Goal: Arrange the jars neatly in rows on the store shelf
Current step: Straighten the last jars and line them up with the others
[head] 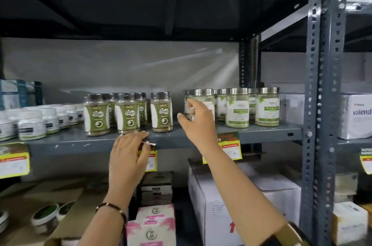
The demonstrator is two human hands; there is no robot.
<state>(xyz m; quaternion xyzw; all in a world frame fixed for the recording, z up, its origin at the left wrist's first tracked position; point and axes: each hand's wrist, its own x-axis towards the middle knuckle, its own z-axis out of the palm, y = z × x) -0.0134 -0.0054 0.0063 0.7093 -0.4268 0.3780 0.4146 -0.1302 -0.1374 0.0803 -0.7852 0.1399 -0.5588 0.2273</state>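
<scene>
Several dark-lidded jars with green labels (pixel 128 114) stand grouped at the middle of the grey shelf (pixel 177 137), and one of them (pixel 161 112) stands apart to the right. Further right are several silver-lidded glass jars (pixel 237 108). My right hand (pixel 198 121) reaches to the leftmost silver-lidded jar (pixel 198 95). Its fingers lie against the jar's front and the thumb is spread away to the left. My left hand (pixel 128 153) rests on the shelf's front edge below the dark-lidded jars, fingertips at the top of a yellow price tag (pixel 152 160).
White tubs (pixel 32 125) fill the shelf's left end, with blue boxes (pixel 18 93) behind. A slotted steel upright (pixel 320 104) bounds the right side, white boxes (pixel 354 116) beyond it. Cartons (pixel 221 205) and pink boxes (pixel 155 223) sit on the level below.
</scene>
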